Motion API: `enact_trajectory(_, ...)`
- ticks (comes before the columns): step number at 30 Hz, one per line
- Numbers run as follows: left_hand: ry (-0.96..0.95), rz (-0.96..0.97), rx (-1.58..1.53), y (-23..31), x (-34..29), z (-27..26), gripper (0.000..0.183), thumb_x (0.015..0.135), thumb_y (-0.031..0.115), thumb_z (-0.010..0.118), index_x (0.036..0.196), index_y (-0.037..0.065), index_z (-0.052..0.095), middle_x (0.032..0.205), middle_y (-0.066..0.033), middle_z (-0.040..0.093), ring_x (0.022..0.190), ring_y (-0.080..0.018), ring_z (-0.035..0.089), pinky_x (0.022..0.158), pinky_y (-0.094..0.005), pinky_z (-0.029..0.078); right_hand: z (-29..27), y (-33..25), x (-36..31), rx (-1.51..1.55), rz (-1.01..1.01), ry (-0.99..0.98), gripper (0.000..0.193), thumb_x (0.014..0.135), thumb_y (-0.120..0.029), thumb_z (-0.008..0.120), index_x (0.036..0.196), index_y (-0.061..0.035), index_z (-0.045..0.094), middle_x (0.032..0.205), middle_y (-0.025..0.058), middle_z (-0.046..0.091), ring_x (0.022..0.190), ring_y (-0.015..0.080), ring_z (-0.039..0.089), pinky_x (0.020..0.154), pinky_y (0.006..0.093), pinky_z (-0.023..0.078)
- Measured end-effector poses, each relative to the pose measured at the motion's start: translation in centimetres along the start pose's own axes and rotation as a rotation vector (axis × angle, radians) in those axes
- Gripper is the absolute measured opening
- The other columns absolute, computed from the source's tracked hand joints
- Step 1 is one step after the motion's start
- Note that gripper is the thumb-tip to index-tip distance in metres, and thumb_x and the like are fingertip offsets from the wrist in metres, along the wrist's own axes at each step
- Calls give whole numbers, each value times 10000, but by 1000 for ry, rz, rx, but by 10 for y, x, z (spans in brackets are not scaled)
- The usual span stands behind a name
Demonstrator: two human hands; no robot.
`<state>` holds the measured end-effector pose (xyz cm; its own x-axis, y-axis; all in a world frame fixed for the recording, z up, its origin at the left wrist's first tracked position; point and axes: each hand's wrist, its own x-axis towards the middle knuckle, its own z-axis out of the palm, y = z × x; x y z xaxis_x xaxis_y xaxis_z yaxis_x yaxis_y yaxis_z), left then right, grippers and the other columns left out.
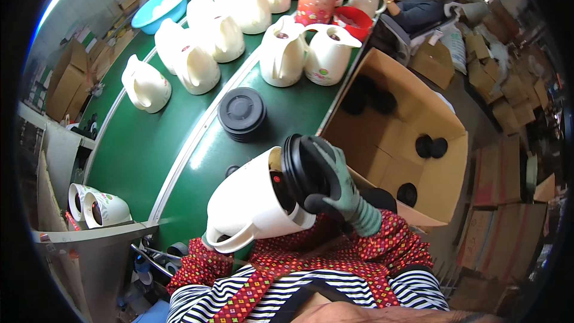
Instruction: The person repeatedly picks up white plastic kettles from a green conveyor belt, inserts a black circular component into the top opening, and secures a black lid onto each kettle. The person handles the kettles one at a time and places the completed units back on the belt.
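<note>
A long green worktop (149,143) runs from lower centre to upper frame. On it stand white plastic jug shells (200,54), a stack of round black caps (241,112) mid-frame, and a blue basin (159,8) upper left.

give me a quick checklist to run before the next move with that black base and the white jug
1. Right hand grips the black base: ok.
2. Base meets the open bottom of the white jug: ok, though whether it is seated square, cannot tell.
3. Jug steadied by the left hand: cannot tell, the hand is hidden.
4. Spare bases stacked on the green belt: ok.
5. Cardboard box holds more black parts: ok.
</note>
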<state>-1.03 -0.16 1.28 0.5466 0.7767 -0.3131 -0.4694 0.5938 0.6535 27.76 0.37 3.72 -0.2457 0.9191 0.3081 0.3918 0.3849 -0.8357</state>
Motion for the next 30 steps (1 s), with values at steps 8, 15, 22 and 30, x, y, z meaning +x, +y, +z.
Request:
enact_trajectory(8,-93,-32,20,-20,-10,45,628,1070,121,593,1639,60,333,1613,-154,476,1466,-271,483,1224,-420,395,-7,-34,-72,89,31,120,1076,827,-662,752,1633,-52,382,1625,236,380,1492,426,347,1246,513,241)
enact_trajectory(15,72,495,560,-16,-7,0,390,974,113,707,1337,13,607,1257,-147,685,1103,-297,682,960,-403,553,6,-32,-96,1103,257,309,561,1149,-170,422,1658,-1,255,1703,105,323,1523,241,384,1300,350,204)
enact_trajectory(22,147,622,724,15,-8,27,213,939,150,727,1094,16,671,1086,-127,699,941,-257,702,840,-377,576,-30,-25,-129,486,162,159,758,1084,-354,556,1664,10,232,1728,190,251,1588,327,261,1290,435,222)
enact_trajectory(30,93,852,1119,13,-4,49,332,766,70,833,1048,6,668,1011,-114,634,916,-272,660,817,-377,552,12,7,-133,1003,40,273,613,1149,-288,441,1670,-36,240,1706,78,305,1552,195,323,1286,340,243)
